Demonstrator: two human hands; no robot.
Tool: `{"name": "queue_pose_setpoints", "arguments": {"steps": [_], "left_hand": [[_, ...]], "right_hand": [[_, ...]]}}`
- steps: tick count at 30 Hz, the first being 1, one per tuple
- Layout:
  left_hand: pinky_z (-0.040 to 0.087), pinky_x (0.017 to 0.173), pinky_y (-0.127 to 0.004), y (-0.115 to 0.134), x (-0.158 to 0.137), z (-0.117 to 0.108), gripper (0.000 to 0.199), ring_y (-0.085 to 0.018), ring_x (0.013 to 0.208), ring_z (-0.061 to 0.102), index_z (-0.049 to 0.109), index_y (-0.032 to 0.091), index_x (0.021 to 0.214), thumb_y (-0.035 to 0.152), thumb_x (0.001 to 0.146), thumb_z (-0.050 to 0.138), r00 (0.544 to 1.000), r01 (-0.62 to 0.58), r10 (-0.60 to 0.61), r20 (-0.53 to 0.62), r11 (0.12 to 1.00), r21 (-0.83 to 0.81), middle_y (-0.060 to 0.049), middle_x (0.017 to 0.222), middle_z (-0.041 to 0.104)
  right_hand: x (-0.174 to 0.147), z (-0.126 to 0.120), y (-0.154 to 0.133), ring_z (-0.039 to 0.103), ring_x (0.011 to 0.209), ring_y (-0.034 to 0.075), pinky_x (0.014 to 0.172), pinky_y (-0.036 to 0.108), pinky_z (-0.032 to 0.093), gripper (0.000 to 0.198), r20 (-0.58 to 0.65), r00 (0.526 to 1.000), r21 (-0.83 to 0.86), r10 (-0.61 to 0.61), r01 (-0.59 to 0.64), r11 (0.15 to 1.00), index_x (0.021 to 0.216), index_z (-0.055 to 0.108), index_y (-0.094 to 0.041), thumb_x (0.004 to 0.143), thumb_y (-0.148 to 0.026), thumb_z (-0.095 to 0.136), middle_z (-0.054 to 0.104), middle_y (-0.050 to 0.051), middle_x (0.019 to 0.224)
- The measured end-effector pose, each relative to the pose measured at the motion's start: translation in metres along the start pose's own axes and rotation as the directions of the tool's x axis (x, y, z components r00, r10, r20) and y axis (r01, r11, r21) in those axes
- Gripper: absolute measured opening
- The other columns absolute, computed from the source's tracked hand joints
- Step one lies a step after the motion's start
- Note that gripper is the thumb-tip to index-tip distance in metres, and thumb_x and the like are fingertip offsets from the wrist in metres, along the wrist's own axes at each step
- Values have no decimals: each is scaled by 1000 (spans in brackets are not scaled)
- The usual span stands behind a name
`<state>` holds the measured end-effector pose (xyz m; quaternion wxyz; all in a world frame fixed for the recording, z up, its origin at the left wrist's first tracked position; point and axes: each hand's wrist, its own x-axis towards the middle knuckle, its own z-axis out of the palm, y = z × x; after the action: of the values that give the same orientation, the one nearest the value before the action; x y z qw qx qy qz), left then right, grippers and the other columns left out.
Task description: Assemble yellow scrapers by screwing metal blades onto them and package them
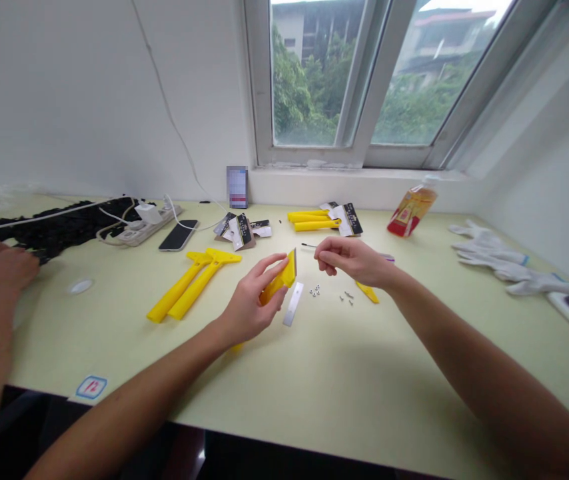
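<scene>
My left hand (252,303) grips the yellow scraper (280,280) just above the bench (339,380); my right hand (352,259) pinches a thin screwdriver (308,245), tip toward the scraper. The blade (293,304) lies just beside my left fingers, with nuts (315,291) and screws (347,298) near it. A careless sweep could, I'd judge, scatter them.
</scene>
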<state>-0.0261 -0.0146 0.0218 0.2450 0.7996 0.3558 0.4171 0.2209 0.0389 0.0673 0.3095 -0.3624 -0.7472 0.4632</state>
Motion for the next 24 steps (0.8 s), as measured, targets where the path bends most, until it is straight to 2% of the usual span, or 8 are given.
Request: {"name": "queue_pose_setpoints", "arguments": {"steps": [2, 4, 6, 9, 12, 15, 20, 24], "left_hand": [[54, 97, -40, -1, 0, -1, 50, -24, 119, 58, 45, 23, 142, 18, 92, 49, 991, -131, 134, -8, 979, 155, -13, 144, 46], [47, 106, -44, -3, 0, 0, 52, -25, 132, 47, 41, 23, 144, 14, 92, 47, 980, -195, 200, 6, 947, 254, -12, 144, 46], [50, 103, -41, -6, -1, 0, 53, -24, 128, 51, 39, 26, 144, 13, 93, 44, 980, -198, 198, 32, 929, 312, -11, 146, 44], [58, 89, -37, -9, -2, 1, 49, -20, 108, 64, 41, 27, 143, 15, 95, 43, 981, -195, 186, 61, 900, 390, -13, 148, 41], [60, 80, -35, -10, -3, 1, 48, -19, 95, 68, 41, 25, 142, 15, 96, 41, 977, -211, 198, 77, 858, 469, -16, 148, 41], [60, 76, -35, -9, -4, 1, 50, -18, 92, 68, 39, 26, 144, 15, 96, 40, 974, -223, 205, 93, 826, 517, -17, 149, 39], [60, 75, -35, -7, -5, 2, 51, -17, 89, 68, 36, 28, 146, 16, 96, 39, 972, -232, 206, 109, 808, 542, -16, 151, 36], [60, 75, -34, -8, -4, 3, 49, -16, 87, 68, 39, 26, 144, 16, 96, 41, 977, -211, 202, 75, 831, 514, -16, 148, 40]], "right_hand": [[-3, -1, -7, 55, 62, 11, 60, 28, 47, 23, -22, 999, -24, -30, 30, 999, 87, 61, -19, 89, -41, 58, 62, 1, 75], [-7, 0, -16, 56, 64, 12, 60, 29, 48, 23, -46, 998, -67, -50, 46, 997, 89, 64, -19, 89, -41, 57, 63, 2, 76], [-11, 4, -25, 58, 66, 13, 62, 29, 49, 23, -65, 995, -136, -71, 62, 989, 90, 66, -19, 88, -41, 57, 65, 3, 79], [-16, 14, -36, 60, 71, 15, 66, 30, 48, 20, -101, 985, -310, -141, 104, 945, 92, 67, -21, 86, -39, 60, 66, 4, 81], [-18, 26, -42, 57, 70, 15, 66, 30, 45, 18, -102, 967, -511, -232, 149, 846, 93, 66, -22, 84, -37, 64, 64, 2, 78], [-19, 36, -44, 56, 73, 16, 70, 32, 42, 15, -69, 966, -635, -251, 151, 757, 91, 66, -23, 84, -36, 63, 63, 2, 79], [-19, 44, -43, 56, 83, 19, 81, 36, 39, 13, -35, 971, -688, -236, 147, 711, 94, 67, -25, 86, -34, 63, 63, 2, 83], [-20, 39, -44, 58, 83, 19, 80, 35, 42, 16, -53, 952, -659, -300, 192, 727, 96, 67, -24, 90, -35, 58, 65, 3, 85]]}}
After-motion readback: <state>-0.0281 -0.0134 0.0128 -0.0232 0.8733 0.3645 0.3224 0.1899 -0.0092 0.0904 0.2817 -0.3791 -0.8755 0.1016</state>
